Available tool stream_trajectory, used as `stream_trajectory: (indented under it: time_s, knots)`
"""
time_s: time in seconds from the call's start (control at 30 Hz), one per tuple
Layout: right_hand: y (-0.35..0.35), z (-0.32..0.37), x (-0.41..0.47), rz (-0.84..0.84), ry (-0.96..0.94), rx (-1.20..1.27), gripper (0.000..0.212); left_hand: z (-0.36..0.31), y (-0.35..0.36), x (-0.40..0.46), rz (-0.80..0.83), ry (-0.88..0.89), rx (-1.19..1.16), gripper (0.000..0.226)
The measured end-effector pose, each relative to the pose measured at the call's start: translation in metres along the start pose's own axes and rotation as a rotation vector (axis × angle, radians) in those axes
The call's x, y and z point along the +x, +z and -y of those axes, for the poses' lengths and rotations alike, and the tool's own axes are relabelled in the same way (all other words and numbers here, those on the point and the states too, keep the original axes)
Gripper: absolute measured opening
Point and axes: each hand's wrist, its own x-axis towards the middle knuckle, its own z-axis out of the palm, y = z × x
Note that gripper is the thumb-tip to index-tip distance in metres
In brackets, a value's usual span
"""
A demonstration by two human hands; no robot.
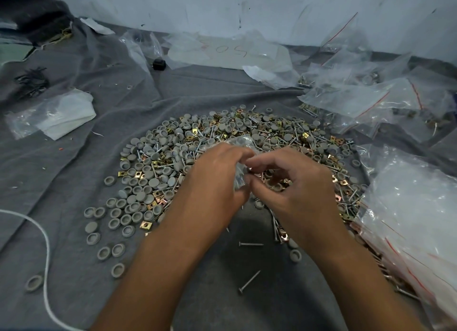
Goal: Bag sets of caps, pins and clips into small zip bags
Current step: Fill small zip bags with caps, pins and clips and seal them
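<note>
A: What occupies the centre of the figure?
B: Two bare hands meet above a heap of grey caps (148, 172), silver pins (251, 244) and brass clips (146, 225), all spread on a grey cloth (61, 172). The left hand (217, 180) curls its fingers round a small zip bag (239, 180), crumpled and holding silver pins; the bag sits between the two hands, over the middle of the heap.

A: And the other hand?
B: The right hand (294, 182) has its fingers bent, thumb and forefinger pinching at the mouth of the bag; what lies between the fingertips is too small to tell.

A: Is any writing legible?
B: Only on the large clear plastic sheet (230, 51) by the wall (222, 6): red handwritten marks reading roughly "505", though faint.

A: What surrounds the heap?
B: A stack of empty zip bags (408, 219) with red seal lines lies at right; filled bags (371, 93) lie at upper right. A white cord (45, 244) crosses the cloth at lower left, a small black object (159, 64) lies near the sheet, and another clear bag (54, 113) lies at left
</note>
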Motion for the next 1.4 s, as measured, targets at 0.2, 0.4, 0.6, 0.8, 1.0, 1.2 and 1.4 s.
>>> stream_trajectory:
  time_s: [0.2, 0.4, 0.6, 0.8, 1.0, 1.2, 1.4]
  knots:
    - [0.004, 0.002, 0.000, -0.053, 0.040, -0.019, 0.028, 0.000, 0.000, -0.001, 0.006, -0.005, -0.009, 0.044]
    - [0.005, -0.008, 0.002, -0.077, 0.197, -0.002, 0.023, 0.001, -0.001, -0.001, -0.004, 0.007, 0.005, 0.052]
    - [0.002, -0.014, 0.004, -0.043, 0.306, 0.058, 0.014, 0.001, -0.002, -0.002, -0.005, 0.017, 0.021, 0.054]
    - [-0.008, -0.025, 0.000, 0.211, 0.396, -0.152, 0.015, 0.006, -0.004, -0.003, -0.038, 0.014, 0.052, 0.057]
    - [-0.005, -0.024, -0.007, 0.475, 0.277, -0.480, 0.025, 0.006, -0.005, -0.004, -0.055, 0.019, 0.056, 0.055]
    - [-0.004, -0.019, -0.002, 0.556, 0.248, -0.477, 0.027, 0.003, -0.004, -0.004, -0.031, 0.027, 0.058, 0.056]
    - [-0.006, -0.015, -0.002, 0.614, 0.178, -0.505, 0.006, 0.004, -0.003, -0.003, -0.035, 0.018, 0.060, 0.056]
